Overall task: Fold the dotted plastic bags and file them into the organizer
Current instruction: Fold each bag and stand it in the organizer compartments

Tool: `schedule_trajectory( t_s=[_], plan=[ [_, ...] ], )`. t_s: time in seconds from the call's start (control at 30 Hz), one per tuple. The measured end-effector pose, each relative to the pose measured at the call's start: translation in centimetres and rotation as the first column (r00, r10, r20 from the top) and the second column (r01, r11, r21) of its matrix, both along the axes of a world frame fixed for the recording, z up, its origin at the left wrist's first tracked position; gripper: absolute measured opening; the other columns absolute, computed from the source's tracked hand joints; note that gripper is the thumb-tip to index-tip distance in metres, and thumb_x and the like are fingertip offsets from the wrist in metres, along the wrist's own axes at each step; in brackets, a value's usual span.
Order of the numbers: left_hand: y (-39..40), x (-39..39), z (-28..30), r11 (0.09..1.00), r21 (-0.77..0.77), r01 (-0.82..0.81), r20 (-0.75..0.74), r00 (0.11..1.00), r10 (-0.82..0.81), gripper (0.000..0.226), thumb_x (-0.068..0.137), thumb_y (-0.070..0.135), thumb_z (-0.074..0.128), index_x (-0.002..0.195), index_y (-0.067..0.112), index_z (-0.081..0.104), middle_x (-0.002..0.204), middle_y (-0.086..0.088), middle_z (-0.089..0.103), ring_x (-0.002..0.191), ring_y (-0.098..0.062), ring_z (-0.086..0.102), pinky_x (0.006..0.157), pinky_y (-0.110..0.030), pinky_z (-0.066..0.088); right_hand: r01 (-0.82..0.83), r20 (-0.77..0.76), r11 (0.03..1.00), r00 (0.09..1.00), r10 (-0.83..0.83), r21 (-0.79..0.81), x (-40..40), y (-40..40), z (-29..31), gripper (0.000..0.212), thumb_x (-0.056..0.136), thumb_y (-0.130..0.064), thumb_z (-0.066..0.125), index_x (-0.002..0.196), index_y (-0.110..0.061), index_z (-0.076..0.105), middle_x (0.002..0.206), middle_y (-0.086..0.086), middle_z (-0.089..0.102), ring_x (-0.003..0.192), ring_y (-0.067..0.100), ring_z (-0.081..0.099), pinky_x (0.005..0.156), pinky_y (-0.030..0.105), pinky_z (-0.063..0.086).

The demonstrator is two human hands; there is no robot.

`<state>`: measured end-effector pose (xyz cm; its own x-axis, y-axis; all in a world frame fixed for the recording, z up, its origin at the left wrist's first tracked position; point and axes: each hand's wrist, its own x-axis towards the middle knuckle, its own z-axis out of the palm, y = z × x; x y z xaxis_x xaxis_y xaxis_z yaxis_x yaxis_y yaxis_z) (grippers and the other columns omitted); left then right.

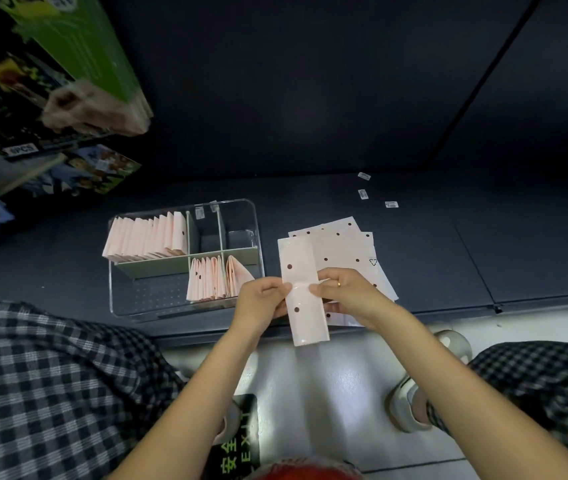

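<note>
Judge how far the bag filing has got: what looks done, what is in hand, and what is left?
Done: two organizer compartments already hold folded bags, a back-left row and a front row. In hand: both hands, left and right, pinch a bag folded into a long strip. Left: a few flat bags lie beside the organizer, unfolded.

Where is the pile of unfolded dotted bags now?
In the head view, the pile of flat bags lies on the dark shelf, right of the clear organizer, just behind the right hand.
</note>
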<state>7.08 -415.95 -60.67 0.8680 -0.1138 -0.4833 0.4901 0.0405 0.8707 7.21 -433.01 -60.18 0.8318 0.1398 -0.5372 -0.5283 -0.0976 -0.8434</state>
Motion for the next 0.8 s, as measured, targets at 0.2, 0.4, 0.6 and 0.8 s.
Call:
schedule_trajectory(
  t_s=[0.2, 0.4, 0.6, 0.8],
  plan=[
    [1.4, 0.2, 0.9, 0.991, -0.107, 0.08, -0.01, 0.997, -0.081, 0.014, 0.089, 0.002, 0.06, 0.08, 0.009, 0.068, 0.07, 0.001, 0.072, 0.069, -0.009, 0.069, 0.062, -0.02, 0.055, 0.075, 0.108, 0.996, 0.991, -0.079, 0.043, -0.6, 0.5, 1.1, 0.006, 0.086, -0.003, 0.064, 0.084, -0.008, 0.067, 0.075, 0.0, 0.072, 0.071, 0.011, 0.066, 0.063, 0.02, 0.053],
    [2.1, 0.8, 2.0, 0.961, -0.251, 0.113, 0.049, 0.993, -0.105, 0.025, 0.088, -0.003, 0.058, 0.079, 0.014, 0.073, 0.078, -0.002, 0.073, 0.078, -0.011, 0.07, 0.066, -0.02, 0.055, 0.098, 0.166, 0.967, 0.976, -0.139, 0.236, -1.2, 0.5, 2.3, 0.02, 0.086, 0.007, 0.055, 0.087, -0.007, 0.07, 0.079, 0.007, 0.07, 0.074, 0.013, 0.068, 0.064, 0.019, 0.053],
    [2.2, 1.0, 2.6, 0.954, -0.251, 0.165, 0.08, 0.986, -0.15, 0.028, 0.091, -0.007, 0.049, 0.086, 0.007, 0.072, 0.089, -0.007, 0.074, 0.086, -0.014, 0.07, 0.07, -0.019, 0.054, 0.128, 0.28, 0.982, 0.946, -0.164, 0.142, -1.8, 0.9, 2.5, 0.027, 0.087, 0.01, 0.048, 0.072, -0.006, 0.063, 0.054, -0.005, 0.055, 0.051, 0.005, 0.053, 0.049, 0.013, 0.042],
    [1.2, 0.5, 2.1, 0.969, -0.237, 0.062, -0.075, 0.994, -0.082, 0.03, 0.093, 0.029, 0.056, 0.098, 0.003, 0.07, 0.083, -0.009, 0.073, 0.074, -0.015, 0.07, 0.064, -0.022, 0.055, 0.137, 0.353, 0.99, 0.925, -0.143, 0.042, -1.8, 1.2, 1.9, 0.029, 0.088, 0.011, 0.045, 0.073, -0.008, 0.062, 0.052, -0.013, 0.054, 0.052, 0.002, 0.052, 0.052, 0.013, 0.043]
  ],
)
